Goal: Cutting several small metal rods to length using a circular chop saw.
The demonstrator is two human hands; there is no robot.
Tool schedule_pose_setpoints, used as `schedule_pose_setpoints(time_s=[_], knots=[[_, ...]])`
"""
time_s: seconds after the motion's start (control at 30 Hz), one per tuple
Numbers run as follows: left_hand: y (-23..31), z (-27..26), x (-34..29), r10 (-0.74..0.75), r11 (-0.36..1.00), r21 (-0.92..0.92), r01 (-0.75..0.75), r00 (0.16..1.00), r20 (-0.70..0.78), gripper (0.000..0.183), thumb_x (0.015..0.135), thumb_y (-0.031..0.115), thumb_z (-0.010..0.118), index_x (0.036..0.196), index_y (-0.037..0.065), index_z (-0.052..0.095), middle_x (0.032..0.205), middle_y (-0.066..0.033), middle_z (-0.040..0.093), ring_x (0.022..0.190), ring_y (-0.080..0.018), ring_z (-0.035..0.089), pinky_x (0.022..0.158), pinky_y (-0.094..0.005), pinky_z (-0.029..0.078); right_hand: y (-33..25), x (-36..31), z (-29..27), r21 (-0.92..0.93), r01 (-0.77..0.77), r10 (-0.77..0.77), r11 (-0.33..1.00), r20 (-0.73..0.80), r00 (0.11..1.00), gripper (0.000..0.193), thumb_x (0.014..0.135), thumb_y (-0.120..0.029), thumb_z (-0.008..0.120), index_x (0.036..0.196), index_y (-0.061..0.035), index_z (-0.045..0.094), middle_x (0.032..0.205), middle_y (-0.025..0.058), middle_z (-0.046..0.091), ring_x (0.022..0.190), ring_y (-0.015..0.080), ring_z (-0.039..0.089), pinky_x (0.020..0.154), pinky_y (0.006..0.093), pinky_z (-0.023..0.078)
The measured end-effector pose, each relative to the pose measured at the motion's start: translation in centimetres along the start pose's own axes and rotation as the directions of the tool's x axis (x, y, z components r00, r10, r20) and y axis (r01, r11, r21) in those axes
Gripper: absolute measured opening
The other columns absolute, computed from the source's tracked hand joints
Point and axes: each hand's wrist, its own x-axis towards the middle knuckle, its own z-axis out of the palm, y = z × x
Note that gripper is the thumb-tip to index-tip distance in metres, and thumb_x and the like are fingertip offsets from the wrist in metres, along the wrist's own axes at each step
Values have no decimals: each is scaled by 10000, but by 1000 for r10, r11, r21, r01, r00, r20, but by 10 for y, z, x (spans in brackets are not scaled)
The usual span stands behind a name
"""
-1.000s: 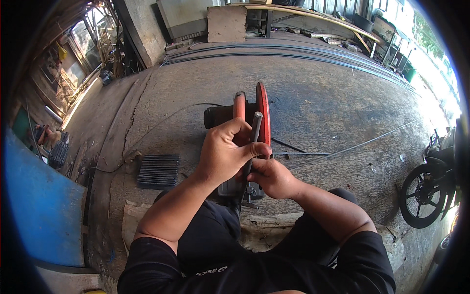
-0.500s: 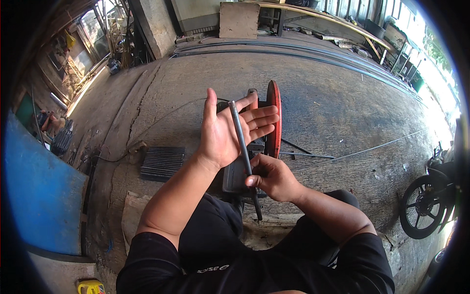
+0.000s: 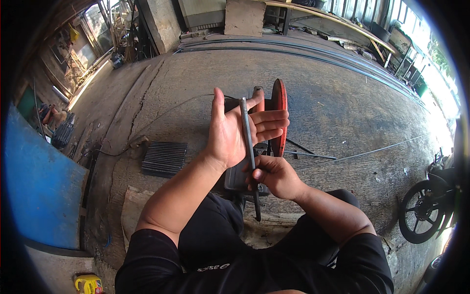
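Observation:
My right hand [image 3: 280, 179] pinches a short dark metal rod [image 3: 248, 128] near its lower part, thumb on top. The rod stands almost upright in the picture, its lower end sticking out below the fingers. Behind its upper half is my left hand [image 3: 227, 137], palm up, with thumb and fingers spread; whether the rod touches the palm I cannot tell. Beyond both hands stands a floor machine with a red round guard [image 3: 279, 117] and a dark base [image 3: 235, 180], like a cut-off saw, partly hidden by my hands.
A neat row of short dark rods [image 3: 165, 159] lies on the floor to the left. Long metal bars [image 3: 303, 49] stretch across the back. A blue panel [image 3: 41, 181] stands at the left, a motorcycle wheel [image 3: 421, 211] at the right. A yellow container [image 3: 88, 284] sits lower left.
My left hand and the rod's upper end have shifted a little to the right, so the rod is more upright. The right hand keeps its pinch. The view has shifted slightly.

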Motion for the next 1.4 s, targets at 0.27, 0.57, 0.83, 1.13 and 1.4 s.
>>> schedule_pose_setpoints(time_s=[0.27,0.57,0.83,1.13,1.4], knots=[[0,0,-1,3,999,-32,-3,1000,-10,1089,834,826,143,1435,-78,226,1288,-377,474,1221,-465,493,1044,-507,402,-3,2,-2,-31,-40,40,999,0,999,176,976,-53,480,1101,14,584,854,39,618,765,108,604,721,265,491],[-2,-28,6,73,997,35,-66,967,-244,916,893,752,212,1316,-44,380,1239,-295,553,1134,-399,568,1008,-483,429,-21,6,-34,-44,310,-304,950,-365,880,190,941,-181,607,1022,-25,535,882,65,617,770,163,637,722,297,533],[-26,-61,12,-14,993,109,43,968,-250,379,1016,270,382,1274,28,517,1170,-168,624,1111,-302,600,996,-402,465,-21,11,-85,427,522,-127,738,-672,729,194,994,-185,501,1042,2,478,941,107,587,908,215,643,886,404,553],[-55,-23,15,311,884,386,-263,948,-67,296,990,124,498,1279,67,534,1356,-172,506,1242,-244,517,1036,-389,447,-7,19,-63,616,378,92,691,-594,799,263,1030,-220,407,1038,27,494,973,117,595,923,219,642,884,345,556],[-36,-39,9,496,751,620,-226,813,-304,186,937,189,621,989,11,610,949,-117,682,812,-180,678,724,-311,586,-11,8,-48,540,-193,349,820,-204,915,303,983,-324,519,921,-28,506,747,110,616,631,228,620,602,335,513]])
